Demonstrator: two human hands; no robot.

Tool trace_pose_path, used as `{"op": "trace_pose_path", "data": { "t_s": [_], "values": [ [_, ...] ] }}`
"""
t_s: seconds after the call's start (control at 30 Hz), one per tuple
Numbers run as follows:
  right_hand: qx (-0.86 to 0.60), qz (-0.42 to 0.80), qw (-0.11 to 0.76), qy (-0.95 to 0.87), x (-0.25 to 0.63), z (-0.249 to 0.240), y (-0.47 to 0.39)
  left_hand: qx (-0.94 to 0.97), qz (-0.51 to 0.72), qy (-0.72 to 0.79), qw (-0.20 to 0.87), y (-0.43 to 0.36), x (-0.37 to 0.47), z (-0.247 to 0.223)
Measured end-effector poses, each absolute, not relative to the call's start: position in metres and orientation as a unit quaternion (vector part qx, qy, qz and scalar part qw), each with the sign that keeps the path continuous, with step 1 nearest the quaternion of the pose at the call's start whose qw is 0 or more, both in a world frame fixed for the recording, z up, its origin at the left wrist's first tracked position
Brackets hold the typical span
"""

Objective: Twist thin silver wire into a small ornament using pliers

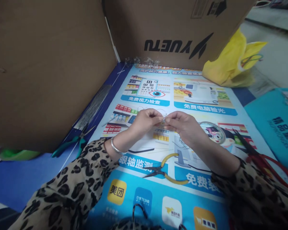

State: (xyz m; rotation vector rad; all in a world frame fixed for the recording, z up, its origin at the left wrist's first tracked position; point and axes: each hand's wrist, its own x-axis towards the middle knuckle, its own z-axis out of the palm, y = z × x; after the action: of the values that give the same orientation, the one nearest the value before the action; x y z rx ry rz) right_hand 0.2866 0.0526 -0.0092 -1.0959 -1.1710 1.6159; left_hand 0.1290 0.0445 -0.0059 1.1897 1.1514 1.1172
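My left hand (147,120) and my right hand (181,124) meet fingertip to fingertip above the printed poster (158,150). Both are pinched closed around thin wire (163,118), which is fine and hard to make out between the fingertips. A faint loop of it seems to rise behind the fingers. Yellow-handled pliers (159,172) lie partly open on the poster below my hands. By my left forearm rest green-handled pliers (80,140). Red-handled scissors (261,158) lie beside my right forearm.
Large cardboard panels (163,35) stand at the left and back. A bundle of thin metal wires (93,107) lies along the left panel. Small wire pieces (152,62) sit at the back. A yellow bag (227,67) and a turquoise bag (271,111) are at the right.
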Motion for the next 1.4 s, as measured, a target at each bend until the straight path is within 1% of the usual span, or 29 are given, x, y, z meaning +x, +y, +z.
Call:
{"op": "trace_pose_path", "data": {
  "t_s": [0.23, 0.43, 0.53, 0.63, 0.73, 0.8, 0.9, 0.93, 1.0, 1.07, 1.27, 1.4],
  "values": [
    [-0.427, 0.651, 0.42, -0.466, 0.286, -0.012, 0.053, 0.473, 0.483, 0.479, 0.56, 0.044, 0.13, -0.007],
    [-0.437, 0.646, 0.416, -0.468, 0.287, -0.015, 0.053, 0.474, 0.47, 0.454, 0.59, 0.044, 0.131, -0.008],
    [-0.449, 0.639, 0.385, -0.491, 0.29, -0.011, 0.052, 0.533, 0.432, 0.461, 0.562, 0.046, 0.125, -0.004],
    [-0.462, 0.608, 0.31, -0.566, 0.296, -0.003, 0.052, 0.64, 0.344, 0.482, 0.49, 0.049, 0.114, 0.005],
    [-0.466, 0.528, 0.206, -0.679, 0.304, 0.01, 0.052, 0.739, 0.263, 0.489, 0.381, 0.051, 0.101, 0.017],
    [-0.481, 0.414, 0.163, -0.755, 0.309, 0.018, 0.046, 0.799, 0.175, 0.476, 0.324, 0.051, 0.095, 0.023],
    [-0.44, 0.208, 0.062, -0.871, 0.314, 0.027, 0.02, 0.844, 0.092, 0.453, 0.274, 0.05, 0.092, 0.026],
    [-0.417, 0.16, 0.035, -0.894, 0.314, 0.028, 0.008, 0.852, 0.076, 0.447, 0.262, 0.049, 0.092, 0.025],
    [-0.369, 0.106, -0.004, -0.923, 0.312, 0.026, -0.017, 0.865, 0.05, 0.436, 0.245, 0.047, 0.094, 0.023],
    [-0.334, 0.077, -0.017, -0.939, 0.31, 0.021, -0.037, 0.875, 0.027, 0.422, 0.236, 0.045, 0.096, 0.021],
    [-0.324, 0.002, -0.022, -0.946, 0.306, 0.005, -0.056, 0.882, -0.003, 0.426, 0.2, 0.041, 0.099, 0.021],
    [-0.299, -0.003, -0.028, -0.954, 0.306, 0.006, -0.058, 0.867, 0.034, 0.474, 0.153, 0.046, 0.104, 0.018]
  ]
}}
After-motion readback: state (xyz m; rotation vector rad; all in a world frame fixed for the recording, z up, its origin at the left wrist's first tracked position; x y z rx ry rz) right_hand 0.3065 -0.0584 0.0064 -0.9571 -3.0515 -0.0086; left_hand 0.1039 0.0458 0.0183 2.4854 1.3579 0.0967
